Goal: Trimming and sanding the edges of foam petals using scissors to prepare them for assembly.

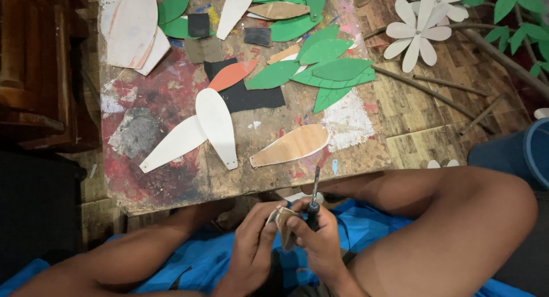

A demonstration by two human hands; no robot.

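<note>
My left hand (250,242) and my right hand (320,240) meet low in the head view, just below the near edge of the paint-stained board (171,182). Between them is a small folded tan piece (284,222), pinched by my left fingers. My right hand grips a dark-handled tool (314,195) with a thin metal blade pointing up toward the board. A tan petal-shaped cutout (291,145) lies on the board right above my hands. Two white petal cutouts (216,125) lie to its left.
Green leaf cutouts (337,70), an orange petal (231,75) and black sheets (251,96) cover the board's far half. A white flower (416,34) and sticks lie on the floor at right, with a blue bucket (523,151) beside my right knee. Dark wooden furniture (34,62) stands at left.
</note>
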